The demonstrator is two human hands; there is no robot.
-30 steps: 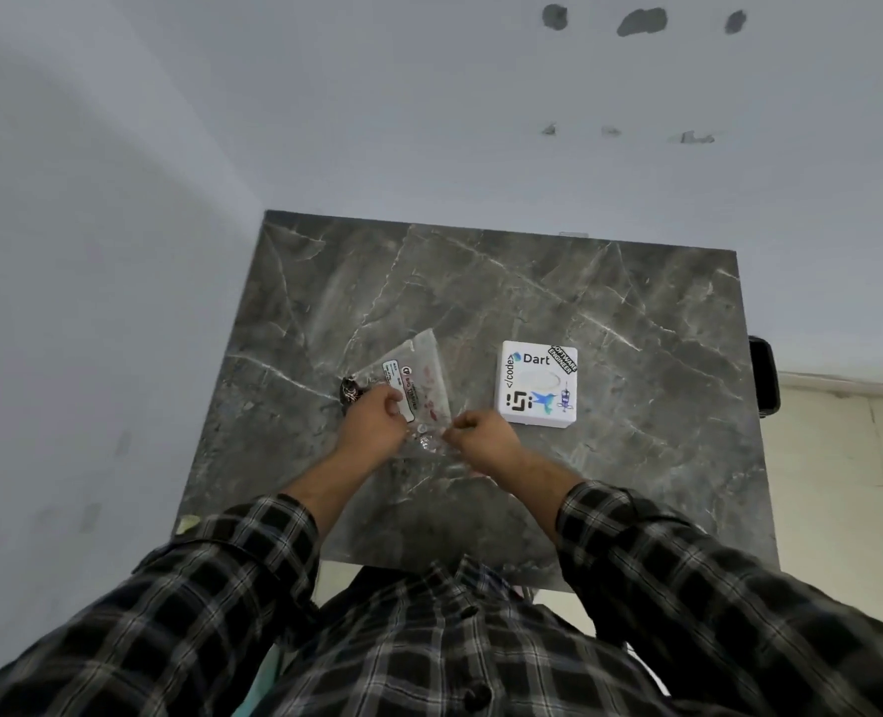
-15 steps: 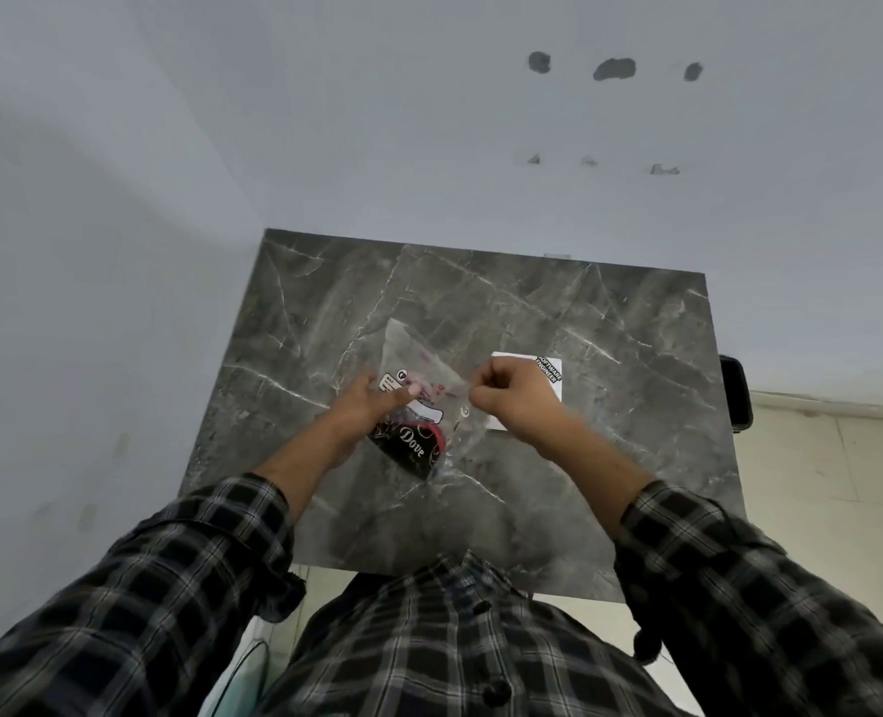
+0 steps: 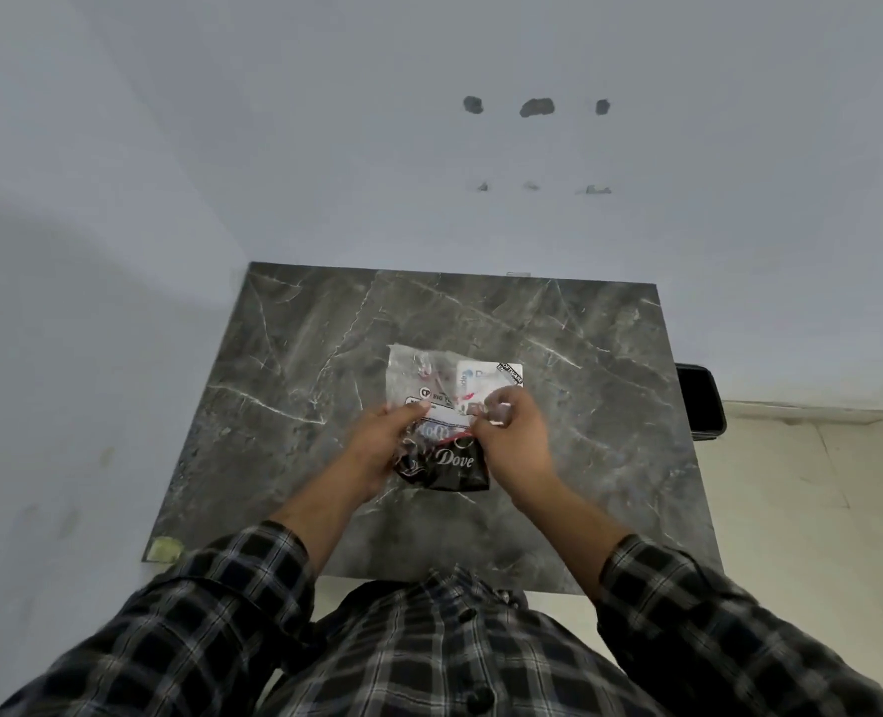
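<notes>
Grey marble table (image 3: 284, 406), white stickered box (image 3: 504, 379) near its middle, yellowish scrap (image 3: 165, 550) at near left corner.

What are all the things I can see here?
clear plastic bag: one, see-through, held over the table's middle
Dove packet: one, black, bag's near end, seemingly inside
white box: one, white with stickers, on table behind bag
table: one, grey marble, centre of view
black object: one, black, beyond table's right edge
yellowish scrap: one, yellowish, table's near left corner
wall holes: three, dark, above the table
left hand: one, grips bag's left side
right hand: one, pinches bag's right side
checked shirt: one, dark plaid, bottom of view
</notes>
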